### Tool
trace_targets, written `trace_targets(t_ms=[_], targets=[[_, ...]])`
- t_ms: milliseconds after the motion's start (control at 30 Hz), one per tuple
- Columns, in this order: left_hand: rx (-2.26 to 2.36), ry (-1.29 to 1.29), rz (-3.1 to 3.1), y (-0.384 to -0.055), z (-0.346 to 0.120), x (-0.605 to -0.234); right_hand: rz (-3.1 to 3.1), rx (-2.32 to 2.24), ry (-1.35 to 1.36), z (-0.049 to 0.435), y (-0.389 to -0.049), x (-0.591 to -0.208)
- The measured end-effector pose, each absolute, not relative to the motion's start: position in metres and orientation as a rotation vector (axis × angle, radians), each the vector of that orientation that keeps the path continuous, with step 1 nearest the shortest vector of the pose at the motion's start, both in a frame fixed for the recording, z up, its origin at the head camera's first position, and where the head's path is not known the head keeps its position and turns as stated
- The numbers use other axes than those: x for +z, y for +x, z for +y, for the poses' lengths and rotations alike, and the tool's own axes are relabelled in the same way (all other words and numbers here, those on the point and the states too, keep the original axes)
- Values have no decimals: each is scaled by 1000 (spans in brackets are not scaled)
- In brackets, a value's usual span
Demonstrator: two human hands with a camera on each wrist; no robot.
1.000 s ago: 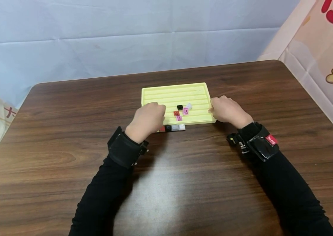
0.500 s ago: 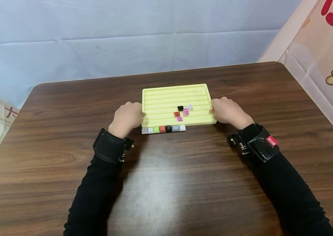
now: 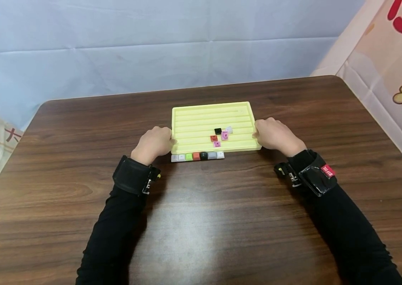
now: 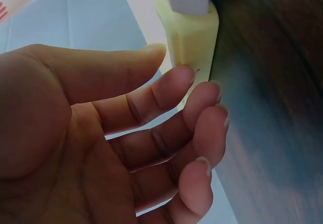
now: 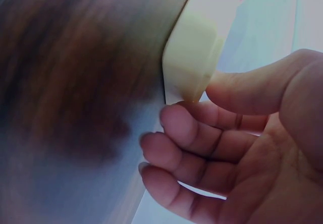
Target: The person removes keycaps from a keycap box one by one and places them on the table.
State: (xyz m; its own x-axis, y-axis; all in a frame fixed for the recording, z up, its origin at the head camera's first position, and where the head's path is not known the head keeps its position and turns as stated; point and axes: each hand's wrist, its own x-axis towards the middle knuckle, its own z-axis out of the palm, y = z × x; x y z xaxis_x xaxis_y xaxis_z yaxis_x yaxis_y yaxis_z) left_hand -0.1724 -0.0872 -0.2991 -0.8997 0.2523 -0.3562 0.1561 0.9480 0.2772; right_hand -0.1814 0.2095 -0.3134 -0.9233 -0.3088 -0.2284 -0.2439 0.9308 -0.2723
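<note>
A pale yellow ridged tray (image 3: 201,118) lies on the table. My left hand (image 3: 154,144) is at its left end, and in the left wrist view the thumb and index fingertip meet the tray's corner (image 4: 194,37). At the right end my right hand (image 3: 275,135) pinches the rim, thumb on top and index finger against the side in the right wrist view. Several loose keycaps lie in the tray: a black keycap (image 3: 217,131), a red keycap (image 3: 213,138), pink keycaps (image 3: 224,135) and a whitish one. A row of coloured keycaps (image 3: 196,156) lines the tray's front edge.
The brown wood-grain table (image 3: 80,190) extends around the tray on every side. Behind it hangs a pale blue cloth (image 3: 133,47). A printed cloth (image 3: 393,91) stands along the right side, another at the left. Black straps with small cameras wrap both wrists.
My left hand has moved left from over the tray's front left part to its left end, uncovering the keycap row. The right hand has stayed at the right end.
</note>
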Motion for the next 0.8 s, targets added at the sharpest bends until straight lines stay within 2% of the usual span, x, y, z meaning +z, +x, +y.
trace_targets(t_ms=[800], targets=[[316, 292, 2685, -175, -86, -303, 2813, -341, -388, 207, -180, -311]])
